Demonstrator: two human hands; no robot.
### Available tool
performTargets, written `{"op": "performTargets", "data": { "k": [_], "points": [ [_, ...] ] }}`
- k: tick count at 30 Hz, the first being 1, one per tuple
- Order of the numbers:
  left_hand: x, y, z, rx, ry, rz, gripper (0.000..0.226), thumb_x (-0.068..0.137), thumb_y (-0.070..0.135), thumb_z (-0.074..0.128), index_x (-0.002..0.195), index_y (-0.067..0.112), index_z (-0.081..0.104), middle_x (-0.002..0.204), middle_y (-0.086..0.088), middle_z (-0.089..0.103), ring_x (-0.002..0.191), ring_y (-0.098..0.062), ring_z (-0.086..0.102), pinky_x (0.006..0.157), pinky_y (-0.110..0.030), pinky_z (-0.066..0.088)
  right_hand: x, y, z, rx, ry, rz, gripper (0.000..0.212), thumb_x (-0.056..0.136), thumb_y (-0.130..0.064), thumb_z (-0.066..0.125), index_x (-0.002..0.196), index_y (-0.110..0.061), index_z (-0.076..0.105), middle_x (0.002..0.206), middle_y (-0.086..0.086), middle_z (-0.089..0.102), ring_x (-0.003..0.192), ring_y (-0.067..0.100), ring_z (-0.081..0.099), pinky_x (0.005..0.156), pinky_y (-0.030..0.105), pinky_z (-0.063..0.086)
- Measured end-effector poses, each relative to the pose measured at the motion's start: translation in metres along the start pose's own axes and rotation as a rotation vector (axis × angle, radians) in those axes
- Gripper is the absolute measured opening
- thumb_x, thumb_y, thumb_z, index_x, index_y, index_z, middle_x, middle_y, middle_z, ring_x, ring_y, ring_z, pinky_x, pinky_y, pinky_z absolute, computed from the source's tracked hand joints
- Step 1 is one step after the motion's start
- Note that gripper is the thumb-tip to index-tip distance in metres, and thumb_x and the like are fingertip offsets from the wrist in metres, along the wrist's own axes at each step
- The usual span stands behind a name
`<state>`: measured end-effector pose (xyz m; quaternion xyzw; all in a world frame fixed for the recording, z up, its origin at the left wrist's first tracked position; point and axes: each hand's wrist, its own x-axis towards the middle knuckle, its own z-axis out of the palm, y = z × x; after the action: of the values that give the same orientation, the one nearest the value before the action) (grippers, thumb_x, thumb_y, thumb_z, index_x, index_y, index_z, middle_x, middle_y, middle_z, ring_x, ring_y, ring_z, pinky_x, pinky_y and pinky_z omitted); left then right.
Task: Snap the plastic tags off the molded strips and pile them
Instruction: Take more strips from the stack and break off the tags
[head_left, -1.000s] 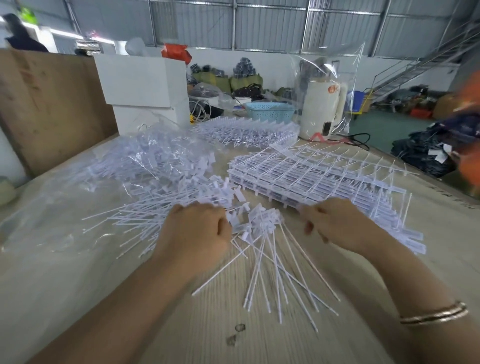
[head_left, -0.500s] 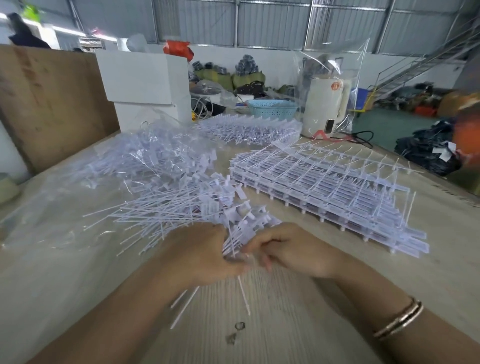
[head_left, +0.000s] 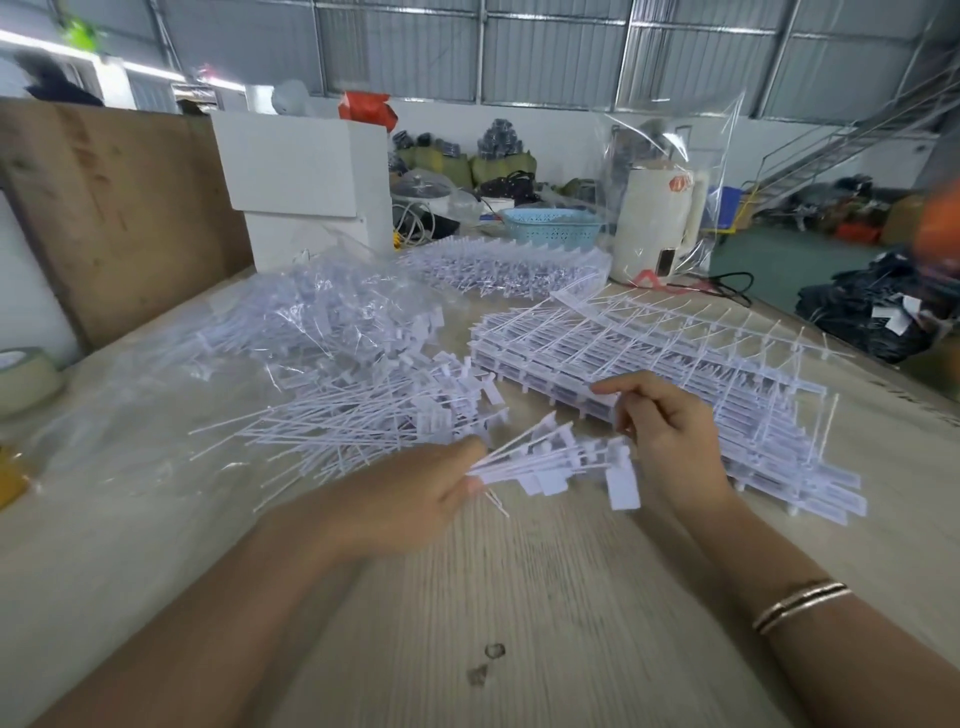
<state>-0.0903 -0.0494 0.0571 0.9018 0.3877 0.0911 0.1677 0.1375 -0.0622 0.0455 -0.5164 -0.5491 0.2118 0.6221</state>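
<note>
My left hand (head_left: 415, 493) grips the thin tail ends of a small bundle of white plastic tags (head_left: 561, 462), whose flat heads fan out to the right. My right hand (head_left: 670, 436) hovers at the head end of that bundle, fingers loosely bent, fingertips touching the tag heads and the front edge of the stack of molded strips (head_left: 675, 364). A loose pile of snapped-off tags (head_left: 374, 421) lies on the table just left of the bundle.
A clear bag of tags (head_left: 322, 322) lies at the left, another heap of strips (head_left: 498, 270) behind. A white box (head_left: 306, 176), a blue basket (head_left: 550, 228), a white appliance in plastic (head_left: 660, 223) and a tape roll (head_left: 26, 379) stand around the wooden table (head_left: 519, 623).
The scattered tags on the table have been gathered into one bundle in my left hand and lifted. My right hand has let go and moved up and right toward the strip stack.
</note>
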Motion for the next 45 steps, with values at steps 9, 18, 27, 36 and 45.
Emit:
{"op": "performTargets", "data": {
  "k": [9, 18, 27, 36, 45],
  "points": [
    [0.008, -0.071, -0.026, 0.398, 0.675, -0.182, 0.035, 0.095, 0.017, 0.047, 0.129, 0.02, 0.056, 0.095, -0.004, 0.059, 0.092, -0.028, 0.055, 0.081, -0.041, 0.04, 0.01, 0.012, -0.01, -0.118, -0.019, -0.154, 0.047, 0.09, 0.01, 0.039, 0.084, -0.027, 0.067, 0.057, -0.006, 0.052, 0.047, 0.01, 0.039, 0.047, 0.025, 0.031],
    [0.011, -0.087, -0.014, 0.389, 0.563, -0.359, 0.061, 0.086, 0.032, 0.051, 0.144, 0.028, 0.032, 0.144, 0.003, 0.031, 0.131, -0.02, 0.02, 0.104, -0.038, 0.014, 0.003, 0.009, -0.004, -0.095, -0.091, -0.109, 0.044, 0.09, 0.01, 0.039, 0.08, -0.023, 0.067, 0.061, 0.002, 0.052, 0.048, 0.003, 0.042, 0.048, 0.016, 0.031],
    [0.022, -0.027, 0.023, 0.391, 0.344, 0.233, 0.056, 0.089, 0.035, 0.054, 0.14, 0.043, 0.034, 0.155, 0.009, 0.015, 0.142, -0.013, 0.007, 0.109, -0.032, 0.005, 0.005, 0.007, -0.005, -0.126, -0.054, -0.082, 0.046, 0.091, 0.008, 0.038, 0.079, -0.026, 0.066, 0.065, 0.019, 0.054, 0.054, 0.013, 0.043, 0.052, 0.021, 0.032],
    [0.042, -0.059, 0.027, 0.429, 0.326, -0.147, 0.046, 0.097, 0.027, 0.038, 0.142, 0.037, 0.034, 0.151, 0.021, 0.026, 0.139, -0.007, 0.021, 0.109, -0.035, 0.018, 0.009, 0.015, -0.005, -0.283, -0.162, -0.113, 0.046, 0.091, 0.008, 0.039, 0.084, -0.029, 0.066, 0.066, -0.002, 0.057, 0.047, 0.004, 0.043, 0.045, 0.011, 0.029],
    [0.032, -0.024, 0.029, 0.298, 0.385, 0.205, 0.038, 0.088, 0.012, 0.055, 0.121, 0.03, 0.062, 0.134, 0.008, 0.053, 0.128, -0.015, 0.041, 0.102, -0.037, 0.027, 0.033, 0.013, -0.004, -0.866, -0.132, -0.262, 0.027, 0.089, -0.008, 0.051, 0.109, -0.016, 0.068, 0.107, 0.003, 0.061, 0.103, 0.022, 0.054, 0.087, 0.034, 0.041]
  ]
}}
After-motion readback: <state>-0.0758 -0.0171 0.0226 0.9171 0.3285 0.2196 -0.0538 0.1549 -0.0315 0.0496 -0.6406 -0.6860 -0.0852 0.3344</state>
